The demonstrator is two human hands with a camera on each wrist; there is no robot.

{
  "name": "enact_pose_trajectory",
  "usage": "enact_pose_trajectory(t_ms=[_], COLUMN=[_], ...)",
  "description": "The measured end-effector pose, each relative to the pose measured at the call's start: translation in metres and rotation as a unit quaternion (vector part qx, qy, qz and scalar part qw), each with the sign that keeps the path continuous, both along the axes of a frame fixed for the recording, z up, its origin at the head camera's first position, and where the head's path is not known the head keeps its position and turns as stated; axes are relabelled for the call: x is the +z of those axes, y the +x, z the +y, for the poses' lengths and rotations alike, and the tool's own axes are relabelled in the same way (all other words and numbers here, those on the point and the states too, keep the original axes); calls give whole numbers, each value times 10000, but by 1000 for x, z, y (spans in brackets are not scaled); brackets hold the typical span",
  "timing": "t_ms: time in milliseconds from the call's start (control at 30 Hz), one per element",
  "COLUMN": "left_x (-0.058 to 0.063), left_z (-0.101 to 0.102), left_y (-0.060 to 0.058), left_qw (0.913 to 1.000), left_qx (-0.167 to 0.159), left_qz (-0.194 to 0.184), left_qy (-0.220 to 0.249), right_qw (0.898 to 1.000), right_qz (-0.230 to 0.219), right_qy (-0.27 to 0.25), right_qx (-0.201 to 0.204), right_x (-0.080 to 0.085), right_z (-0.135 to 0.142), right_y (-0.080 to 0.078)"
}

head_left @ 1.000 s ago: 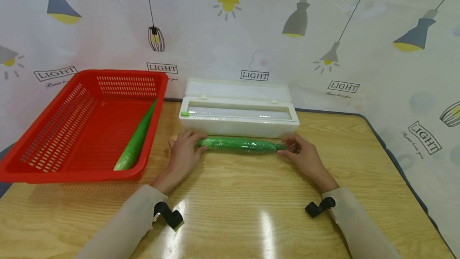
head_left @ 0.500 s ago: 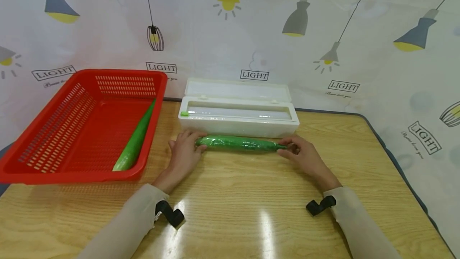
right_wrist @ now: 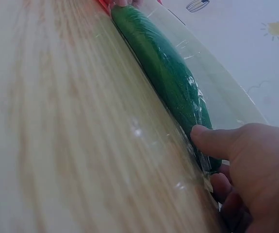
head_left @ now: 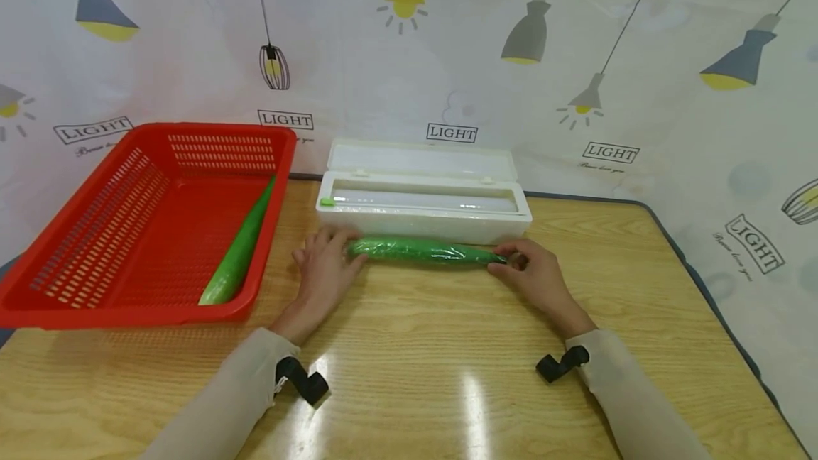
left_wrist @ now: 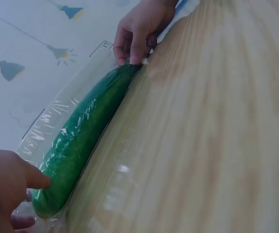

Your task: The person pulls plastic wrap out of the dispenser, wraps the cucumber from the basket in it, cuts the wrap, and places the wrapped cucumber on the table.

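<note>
A long green cucumber (head_left: 422, 250) wrapped in clear cling film lies crosswise on the table, just in front of the white wrap dispenser (head_left: 424, 224). At its left end my left hand (head_left: 324, 266) holds it, the thumb on the near side; in the left wrist view that thumb (left_wrist: 37, 179) presses on the filmed surface. My right hand (head_left: 533, 272) pinches the tapered right end, with its other fingers curled. Loose film shows around this tip in the right wrist view, where the cucumber (right_wrist: 163, 68) stretches away toward the other hand.
A red plastic basket (head_left: 271, 233) stands at the left with a second cucumber (head_left: 239, 250) leaning along its right side. The dispenser's lid (head_left: 422, 160) is raised at the back, showing a film roll (head_left: 422, 200) and a green slider (head_left: 327, 202). Behind hangs a lamp-patterned cloth.
The cucumber has shifted slightly away from me, toward the dispenser, and its film creases look different, as if it has turned. Both hands have stayed at its ends.
</note>
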State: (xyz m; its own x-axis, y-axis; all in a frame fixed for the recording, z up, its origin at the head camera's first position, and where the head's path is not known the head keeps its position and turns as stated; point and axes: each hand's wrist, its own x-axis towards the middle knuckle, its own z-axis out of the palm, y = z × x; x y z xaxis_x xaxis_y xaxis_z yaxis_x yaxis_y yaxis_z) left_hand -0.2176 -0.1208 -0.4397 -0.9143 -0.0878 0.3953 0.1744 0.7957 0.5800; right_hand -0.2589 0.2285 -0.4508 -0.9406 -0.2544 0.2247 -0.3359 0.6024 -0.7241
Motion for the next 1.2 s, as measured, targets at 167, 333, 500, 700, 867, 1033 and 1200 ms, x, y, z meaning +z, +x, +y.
enact_pose_trajectory(t_ms=[167, 333, 500, 700, 867, 1033, 1200], left_x=[9, 8, -2, -5, -6, -6, -8], left_z=[1, -4, -19, -28, -31, -32, -33], left_y=[-2, -13, -26, -38, -45, -49, -46], left_qw=[9925, 9657, 9689, 9750, 9704, 9667, 9658], left_qx=[446, 984, 721, 31, -117, -75, 32], left_qz=[545, 1205, 1376, 1336, 1617, 1627, 1465], left_qy=[997, 2081, 1925, 1775, 1792, 1973, 2138], right_qw=[10000, 10000, 10000, 9999, 9999, 9999, 9999], right_qz=[73, 86, 72, 137, 159, 128, 62], right_qy=[52, -18, -46, -31, 32, 59, 66], right_qx=[-32, -17, -11, -39, -40, -68, -44], right_x=[1, 3, 2, 2, 3, 4, 2], right_z=[1, 1, 1, 1, 0, 0, 0], right_y=[1, 1, 1, 1, 0, 0, 0])
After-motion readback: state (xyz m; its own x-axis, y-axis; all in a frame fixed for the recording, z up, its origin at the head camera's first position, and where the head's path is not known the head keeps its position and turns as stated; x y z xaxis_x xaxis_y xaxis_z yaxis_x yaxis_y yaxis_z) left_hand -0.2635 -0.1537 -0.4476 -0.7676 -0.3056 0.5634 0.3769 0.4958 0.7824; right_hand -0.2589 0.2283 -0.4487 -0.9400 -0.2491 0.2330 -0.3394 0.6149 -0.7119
